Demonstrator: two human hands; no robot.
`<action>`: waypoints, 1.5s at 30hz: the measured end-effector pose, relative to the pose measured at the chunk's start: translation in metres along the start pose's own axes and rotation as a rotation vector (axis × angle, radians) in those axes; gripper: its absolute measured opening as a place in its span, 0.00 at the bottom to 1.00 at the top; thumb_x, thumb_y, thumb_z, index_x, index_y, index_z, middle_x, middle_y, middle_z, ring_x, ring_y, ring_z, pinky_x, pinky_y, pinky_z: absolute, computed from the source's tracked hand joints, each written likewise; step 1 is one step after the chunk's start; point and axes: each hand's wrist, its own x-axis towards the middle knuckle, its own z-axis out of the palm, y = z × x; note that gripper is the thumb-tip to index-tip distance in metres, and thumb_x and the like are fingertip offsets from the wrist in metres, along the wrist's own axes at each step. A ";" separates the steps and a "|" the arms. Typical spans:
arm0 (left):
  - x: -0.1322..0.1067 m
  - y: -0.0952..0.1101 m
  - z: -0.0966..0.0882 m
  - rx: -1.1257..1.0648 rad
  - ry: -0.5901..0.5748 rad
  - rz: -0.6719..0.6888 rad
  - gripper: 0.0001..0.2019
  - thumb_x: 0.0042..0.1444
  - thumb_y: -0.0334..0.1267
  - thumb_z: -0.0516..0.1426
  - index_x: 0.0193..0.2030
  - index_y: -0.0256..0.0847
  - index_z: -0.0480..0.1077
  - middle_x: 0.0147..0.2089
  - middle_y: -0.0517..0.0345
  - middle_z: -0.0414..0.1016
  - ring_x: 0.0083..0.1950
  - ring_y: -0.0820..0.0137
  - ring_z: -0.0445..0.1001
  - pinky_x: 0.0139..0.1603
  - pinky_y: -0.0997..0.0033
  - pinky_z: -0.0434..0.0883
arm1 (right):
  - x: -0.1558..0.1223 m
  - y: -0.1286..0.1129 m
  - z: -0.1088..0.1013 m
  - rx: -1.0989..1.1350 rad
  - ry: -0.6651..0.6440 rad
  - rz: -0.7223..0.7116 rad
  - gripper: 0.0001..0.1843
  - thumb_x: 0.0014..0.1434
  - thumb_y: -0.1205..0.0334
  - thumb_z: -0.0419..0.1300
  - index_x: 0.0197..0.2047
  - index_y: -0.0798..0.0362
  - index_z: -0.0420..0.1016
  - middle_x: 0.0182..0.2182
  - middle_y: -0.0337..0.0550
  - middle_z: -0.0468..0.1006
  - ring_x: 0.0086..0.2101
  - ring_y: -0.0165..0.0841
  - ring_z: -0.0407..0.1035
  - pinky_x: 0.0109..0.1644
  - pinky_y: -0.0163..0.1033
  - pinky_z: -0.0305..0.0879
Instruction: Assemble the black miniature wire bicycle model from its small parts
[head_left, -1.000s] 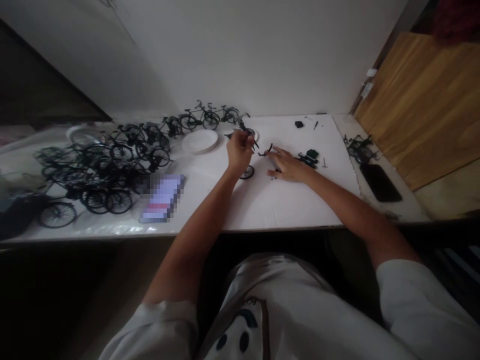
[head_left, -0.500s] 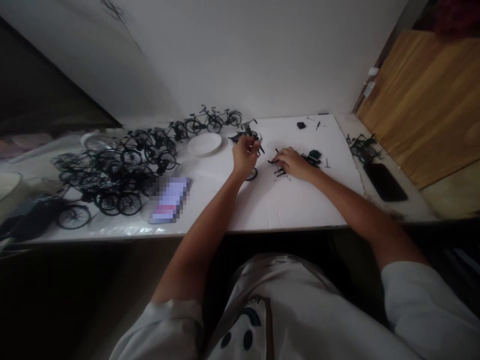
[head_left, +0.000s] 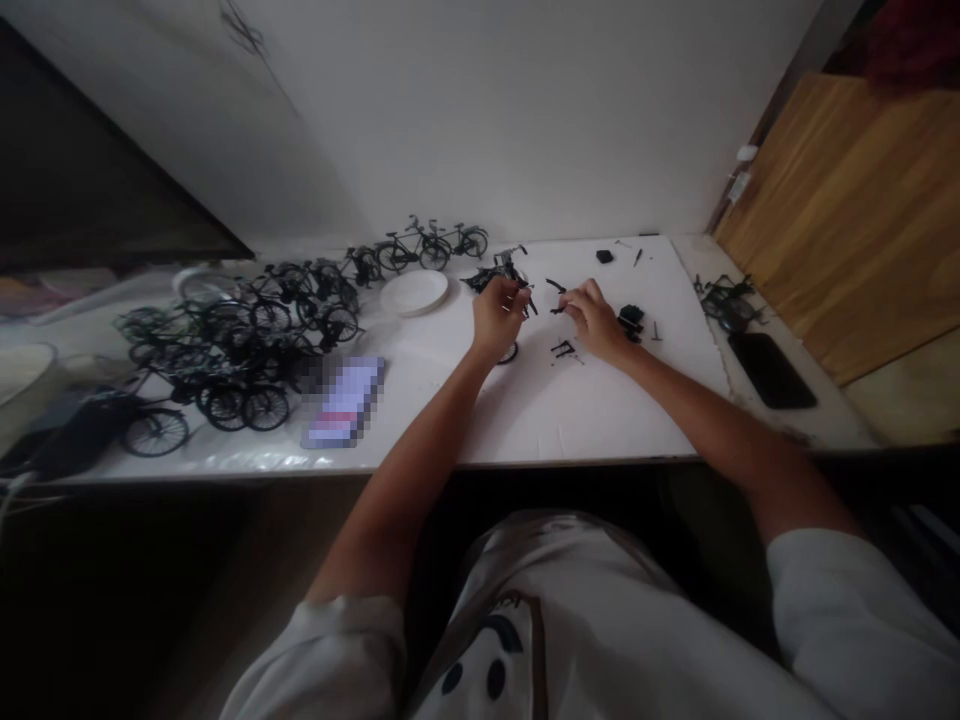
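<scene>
On the white table [head_left: 600,400], left hand [head_left: 499,315] and right hand [head_left: 598,320] each pinch black parts [head_left: 556,288] (model bicycles [head_left: 247,350] heaped alongside).

Black model bicycles [head_left: 247,345] crowd a white table [head_left: 600,400] beside a white dish [head_left: 414,292], a black phone [head_left: 771,370] and a brown wood-grain panel [head_left: 847,220].

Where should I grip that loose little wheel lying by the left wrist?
Probably across its rim, pinching the wheel from above and the right: it seems to lie flat on the table, and the left hand covers its left edge.
</scene>
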 end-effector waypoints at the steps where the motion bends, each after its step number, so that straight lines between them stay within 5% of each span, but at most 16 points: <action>1: 0.001 -0.001 0.000 -0.014 0.000 -0.002 0.22 0.63 0.60 0.69 0.41 0.44 0.71 0.36 0.57 0.80 0.26 0.72 0.76 0.27 0.73 0.70 | -0.001 -0.003 -0.002 -0.003 0.010 -0.002 0.15 0.79 0.57 0.48 0.52 0.44 0.76 0.50 0.49 0.73 0.46 0.42 0.74 0.58 0.51 0.76; 6: 0.007 -0.008 -0.003 -0.068 0.025 -0.027 0.27 0.61 0.67 0.68 0.42 0.44 0.71 0.33 0.56 0.81 0.24 0.73 0.73 0.26 0.72 0.67 | -0.011 -0.017 -0.008 0.005 0.115 0.006 0.25 0.80 0.40 0.40 0.57 0.45 0.71 0.42 0.47 0.79 0.37 0.41 0.76 0.49 0.49 0.75; 11: 0.014 -0.012 -0.010 -0.016 0.029 0.001 0.25 0.60 0.64 0.70 0.41 0.43 0.74 0.33 0.54 0.82 0.28 0.72 0.74 0.28 0.73 0.64 | -0.014 -0.018 -0.011 0.191 0.103 0.027 0.28 0.78 0.32 0.40 0.58 0.43 0.67 0.27 0.35 0.74 0.27 0.37 0.72 0.39 0.45 0.72; 17: 0.019 -0.003 -0.018 -0.056 -0.010 -0.023 0.23 0.63 0.61 0.69 0.39 0.42 0.73 0.32 0.54 0.80 0.32 0.70 0.78 0.32 0.72 0.72 | -0.007 -0.015 -0.019 0.244 0.149 -0.014 0.23 0.74 0.36 0.52 0.47 0.46 0.74 0.40 0.47 0.84 0.40 0.39 0.80 0.37 0.43 0.74; 23: 0.016 0.008 -0.016 -0.069 -0.031 0.007 0.20 0.65 0.58 0.68 0.36 0.43 0.74 0.30 0.55 0.78 0.33 0.68 0.78 0.31 0.72 0.74 | -0.007 -0.020 -0.022 0.169 0.098 -0.036 0.18 0.71 0.44 0.56 0.44 0.48 0.77 0.40 0.49 0.84 0.39 0.40 0.79 0.37 0.43 0.74; 32: 0.013 0.011 -0.015 -0.064 -0.020 -0.040 0.22 0.57 0.59 0.72 0.31 0.42 0.77 0.29 0.57 0.78 0.34 0.67 0.78 0.32 0.70 0.74 | -0.009 -0.011 -0.007 0.287 0.096 0.017 0.20 0.70 0.48 0.60 0.58 0.43 0.59 0.36 0.36 0.77 0.34 0.36 0.75 0.32 0.40 0.67; 38: 0.012 0.008 -0.013 -0.085 -0.019 -0.088 0.20 0.55 0.56 0.73 0.33 0.39 0.81 0.33 0.53 0.82 0.33 0.69 0.77 0.35 0.70 0.73 | -0.008 -0.013 -0.011 0.241 0.143 0.006 0.24 0.71 0.46 0.61 0.65 0.46 0.67 0.40 0.42 0.80 0.39 0.37 0.76 0.33 0.40 0.70; 45: 0.009 0.016 -0.012 -0.062 -0.020 -0.126 0.22 0.53 0.59 0.74 0.34 0.39 0.83 0.33 0.52 0.82 0.32 0.69 0.73 0.35 0.69 0.67 | -0.005 -0.013 -0.014 0.204 0.170 -0.149 0.14 0.74 0.49 0.63 0.52 0.48 0.85 0.39 0.48 0.79 0.42 0.40 0.75 0.31 0.41 0.71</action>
